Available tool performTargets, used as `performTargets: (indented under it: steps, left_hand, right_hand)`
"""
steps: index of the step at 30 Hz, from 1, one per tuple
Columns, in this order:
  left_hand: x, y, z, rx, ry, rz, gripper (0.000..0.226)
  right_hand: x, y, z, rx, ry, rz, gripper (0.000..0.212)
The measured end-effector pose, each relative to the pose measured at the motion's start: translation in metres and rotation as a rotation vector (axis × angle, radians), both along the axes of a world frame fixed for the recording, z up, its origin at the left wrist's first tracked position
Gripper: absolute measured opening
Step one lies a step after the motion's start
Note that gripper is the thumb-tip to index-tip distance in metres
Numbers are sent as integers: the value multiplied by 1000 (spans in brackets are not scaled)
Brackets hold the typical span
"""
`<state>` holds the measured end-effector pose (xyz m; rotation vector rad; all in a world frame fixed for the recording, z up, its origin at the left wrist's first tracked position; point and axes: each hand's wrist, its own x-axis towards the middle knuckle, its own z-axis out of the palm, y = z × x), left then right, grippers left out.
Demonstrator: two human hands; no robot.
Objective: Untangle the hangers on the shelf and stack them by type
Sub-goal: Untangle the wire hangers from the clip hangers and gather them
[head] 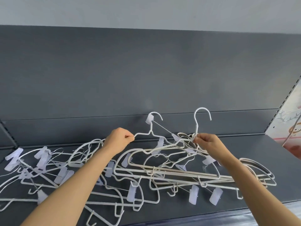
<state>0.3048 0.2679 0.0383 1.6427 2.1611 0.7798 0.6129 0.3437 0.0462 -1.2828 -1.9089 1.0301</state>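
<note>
Forearms (70, 190): both of yours reach up from the bottom edge, crossing above the front of the heap.
Left hand (119, 139): fingers curled, pinching the shoulder end of a white clip hanger (150, 132) that is raised off the heap with its hook pointing up.
Right hand (206, 142): closed in a pinch on the neck of a second hanger (197, 126), just under its upright hook; you cannot tell from here whether this one carries clips.
Between the hands: the two raised frames cross each other and dip into the hangers below, so they look snagged, not free.
Pile (146, 176): white hangers, with and without pale clips, lie interlocked across the shelf (283, 173), from its far left to near its right end.
Right-hand bunch (257, 172): several hangers lie roughly aligned; whether this is a sorted stack is unclear.
Progress: early, by the look of it. No clean stack by type shows, and nearly the whole tangle is left to pull apart.
Backdrop: a dark grey back panel (146, 70) rises behind the shelf.
</note>
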Motion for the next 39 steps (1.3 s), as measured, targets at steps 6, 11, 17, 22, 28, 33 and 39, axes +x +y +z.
performTargets:
  steps: [6, 11, 17, 22, 28, 33, 39]
  left_hand:
    - [11, -5, 4, 95, -146, -31, 15]
    - [3, -2, -13, 14, -104, -57, 20]
    - [5, -2, -33, -77, -28, 4, 19]
    - [5, 1, -50, -191, 48, 42, 29]
    - [16, 6, -52, -240, 138, 98, 33]
    - [25, 18, -47, -87, 243, 124, 26]
    - [30, 37, -54, -218, 13, 13, 29]
  right_hand:
    - [-20, 4, -4, 58, -161, -24, 26]
    - [-30, 6, -15, 48, -268, -7, 23]
    - [-44, 4, -24, -49, -303, 21, 22]
    - [-49, 4, -30, -197, -233, 85, 20]
    - [-55, 11, -38, -191, -248, 69, 27]
    - [-56, 15, -44, -264, -239, 32, 25]
    - [-57, 15, -48, -228, -118, -14, 22]
